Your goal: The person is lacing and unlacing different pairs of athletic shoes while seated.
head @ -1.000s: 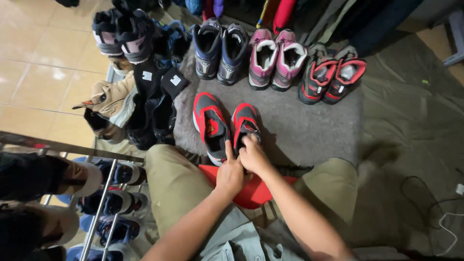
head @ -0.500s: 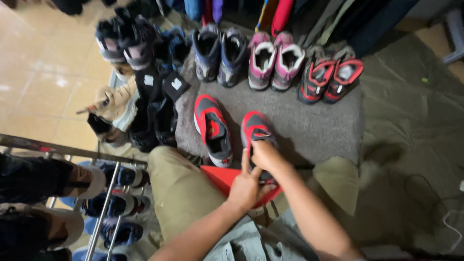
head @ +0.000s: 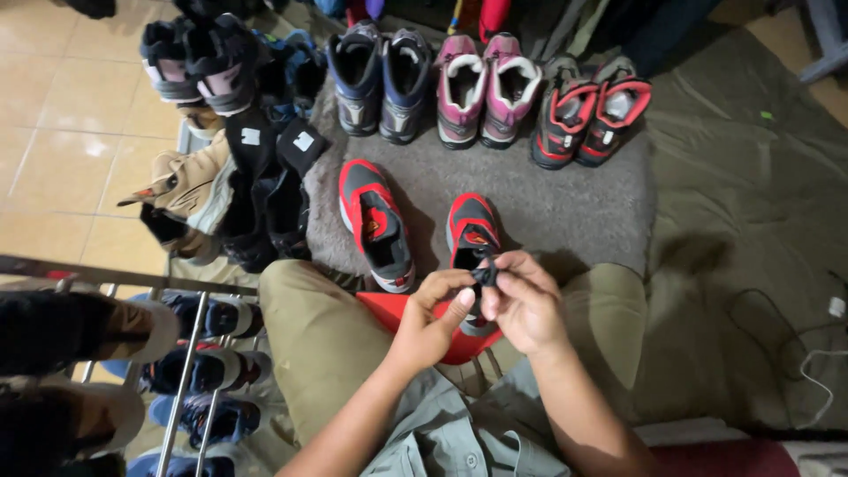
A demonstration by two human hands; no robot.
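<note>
We are seeing red-and-grey shoes (head: 375,225) lying on a grey mat (head: 565,203), pink-and-grey shoes (head: 486,88) sitting beside navy ones (head: 380,79), khaki trousers (head: 318,344) and a black lace (head: 485,276).

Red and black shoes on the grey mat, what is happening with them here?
A person sits on the floor, and both hands work at the right-hand red and black shoe. The left hand and the right hand pinch a small dark piece, perhaps a lace or strap, just above it. The other shoe of the pair lies untouched beside it on the grey mat. Three more pairs stand in a row at the mat's far edge: dark blue, pink and red-black.
</note>
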